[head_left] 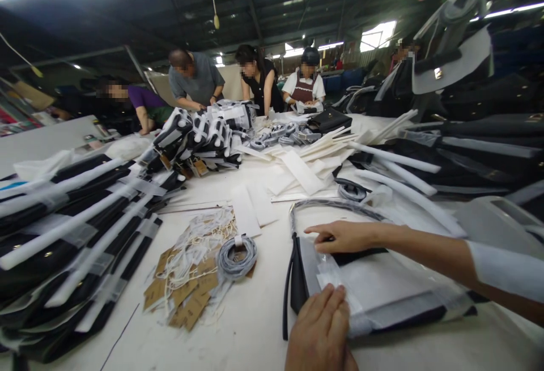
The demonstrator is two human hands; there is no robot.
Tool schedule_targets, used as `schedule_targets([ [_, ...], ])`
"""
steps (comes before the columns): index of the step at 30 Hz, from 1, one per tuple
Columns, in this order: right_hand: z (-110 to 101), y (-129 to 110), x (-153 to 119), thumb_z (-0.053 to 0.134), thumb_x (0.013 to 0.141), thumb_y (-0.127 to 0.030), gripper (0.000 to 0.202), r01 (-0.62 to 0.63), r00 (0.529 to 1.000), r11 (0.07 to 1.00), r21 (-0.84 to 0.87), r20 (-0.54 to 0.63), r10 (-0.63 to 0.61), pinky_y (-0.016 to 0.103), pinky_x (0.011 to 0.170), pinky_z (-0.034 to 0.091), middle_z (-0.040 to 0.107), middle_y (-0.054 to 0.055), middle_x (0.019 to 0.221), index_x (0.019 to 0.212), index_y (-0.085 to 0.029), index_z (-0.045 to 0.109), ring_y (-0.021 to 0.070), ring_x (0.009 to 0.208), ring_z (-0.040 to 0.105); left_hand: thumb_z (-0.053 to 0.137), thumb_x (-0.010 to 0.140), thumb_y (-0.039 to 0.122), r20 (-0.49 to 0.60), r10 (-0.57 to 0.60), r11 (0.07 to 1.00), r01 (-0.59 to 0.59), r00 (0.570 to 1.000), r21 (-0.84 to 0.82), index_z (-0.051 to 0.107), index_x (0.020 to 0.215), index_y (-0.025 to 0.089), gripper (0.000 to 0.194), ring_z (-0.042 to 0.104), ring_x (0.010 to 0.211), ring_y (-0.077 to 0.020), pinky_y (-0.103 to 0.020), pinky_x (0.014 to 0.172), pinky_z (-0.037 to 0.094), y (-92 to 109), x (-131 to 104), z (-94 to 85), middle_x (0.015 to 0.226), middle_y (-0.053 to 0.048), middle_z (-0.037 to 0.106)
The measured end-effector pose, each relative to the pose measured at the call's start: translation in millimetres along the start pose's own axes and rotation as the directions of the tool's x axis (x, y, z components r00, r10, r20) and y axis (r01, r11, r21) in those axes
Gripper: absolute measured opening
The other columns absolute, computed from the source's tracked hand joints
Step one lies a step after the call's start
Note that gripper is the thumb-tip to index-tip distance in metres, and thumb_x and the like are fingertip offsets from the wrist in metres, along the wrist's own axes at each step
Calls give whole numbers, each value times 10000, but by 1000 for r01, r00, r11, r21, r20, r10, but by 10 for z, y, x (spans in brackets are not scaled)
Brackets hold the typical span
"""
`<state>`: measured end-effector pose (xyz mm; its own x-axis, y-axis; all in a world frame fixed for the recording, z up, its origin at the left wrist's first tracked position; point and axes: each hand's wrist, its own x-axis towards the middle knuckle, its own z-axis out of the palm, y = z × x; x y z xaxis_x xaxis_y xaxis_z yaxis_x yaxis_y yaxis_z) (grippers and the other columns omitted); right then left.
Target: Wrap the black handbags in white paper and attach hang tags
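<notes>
Left hand (318, 325) lies palm-down on the wrapped bag (378, 286).

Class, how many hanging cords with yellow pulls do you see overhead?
2: one yellow pull hangs near the top, left of centre; the other yellow pull hangs lower, at far left. Dimness may hide more.

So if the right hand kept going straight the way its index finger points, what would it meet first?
Probably the upright end of the plastic-wrapped bag handle, just past the right hand's fingertip, though it might pass above; height is unclear.
</notes>
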<state>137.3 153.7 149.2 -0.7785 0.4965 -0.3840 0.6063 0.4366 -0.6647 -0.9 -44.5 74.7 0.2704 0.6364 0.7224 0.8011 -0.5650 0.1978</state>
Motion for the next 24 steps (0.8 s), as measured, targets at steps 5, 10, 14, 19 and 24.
schedule_targets([
  [5,173,-40,-138,846,576,-539,1242,-25,999,989,-149,-27,21,463,1077,402,589,171,1381,1596,-180,233,366,1241,553,547,708,213,-102,12,1000,-11,995,4,669,1076,165,390,709,1074,-208,-312,818,638,-39,-48,126,1217,-17,735],
  [10,212,109,97,843,549,-492,1123,-81,995,997,-18,-60,80,375,976,460,664,116,1222,1531,-163,411,312,1059,634,532,774,255,-180,81,997,-79,980,16,662,1102,162,366,733,1011,-201,-285,769,633,-117,-97,258,1146,-31,765],
  [14,194,217,221,824,549,-490,956,-92,993,994,54,-66,95,325,887,493,711,88,1091,1412,-155,584,284,970,668,573,731,256,-167,4,999,-12,986,-43,645,1133,179,416,731,1029,-227,-300,841,626,-100,-120,277,1154,-48,762],
  [19,259,281,309,768,590,-429,745,-96,983,991,94,-149,110,313,774,525,761,55,935,1282,-164,695,263,862,692,593,636,222,-27,-78,990,74,997,-118,618,1163,208,528,703,1108,-263,-355,926,614,-46,-125,195,1254,-30,719],
  [24,252,195,112,568,791,-514,531,2,947,1000,18,-322,4,380,928,514,776,78,1005,1150,-177,766,298,995,691,564,568,168,106,-90,978,109,990,-179,592,1201,185,634,655,1195,-278,-395,1018,568,-11,-81,41,1330,-60,672],
])
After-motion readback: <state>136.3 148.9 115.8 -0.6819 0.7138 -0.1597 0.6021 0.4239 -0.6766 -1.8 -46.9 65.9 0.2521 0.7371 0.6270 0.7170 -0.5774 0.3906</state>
